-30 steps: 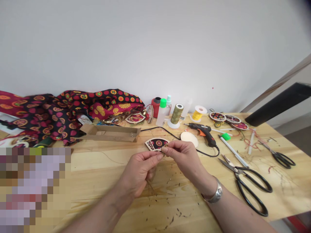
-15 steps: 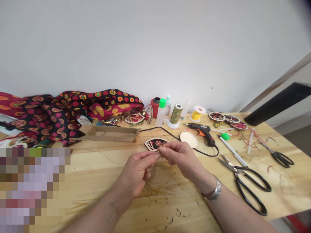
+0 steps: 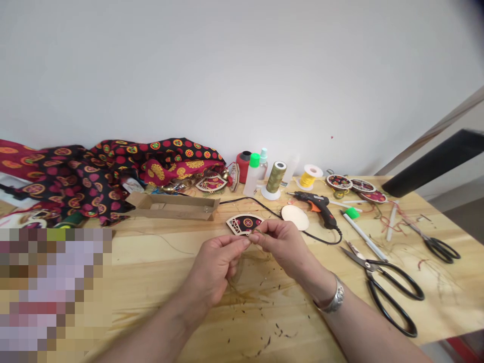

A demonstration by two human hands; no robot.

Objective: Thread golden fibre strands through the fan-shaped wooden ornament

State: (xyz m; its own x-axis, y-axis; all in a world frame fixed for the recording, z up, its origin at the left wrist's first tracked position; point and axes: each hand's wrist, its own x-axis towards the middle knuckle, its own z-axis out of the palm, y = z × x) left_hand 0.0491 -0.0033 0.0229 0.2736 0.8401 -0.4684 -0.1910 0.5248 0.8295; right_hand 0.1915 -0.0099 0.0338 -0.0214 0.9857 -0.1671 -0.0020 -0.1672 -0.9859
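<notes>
My left hand (image 3: 219, 262) and my right hand (image 3: 282, 244) meet at the fingertips over the middle of the wooden table. Both are closed in a pinch on thin greenish thread (image 3: 237, 275), whose loose strands hang below the fingers. Just behind the fingertips a fan-shaped wooden piece with patterned fabric (image 3: 246, 223) lies on the table, its near edge partly covered by my right hand. A silver bracelet (image 3: 336, 298) is on my right wrist.
Large black-handled scissors (image 3: 393, 280), a glue gun (image 3: 315, 204), a white disc (image 3: 295, 218) and small scissors (image 3: 440, 247) lie right. Thread spools (image 3: 277, 179) and bottles stand behind. A cardboard box (image 3: 177, 207) and patterned cloth (image 3: 94, 176) are left.
The fingertips of my right hand have shifted slightly, and green thread now shows over them. The view has moved a little, so the things on the table appear slightly further right.
</notes>
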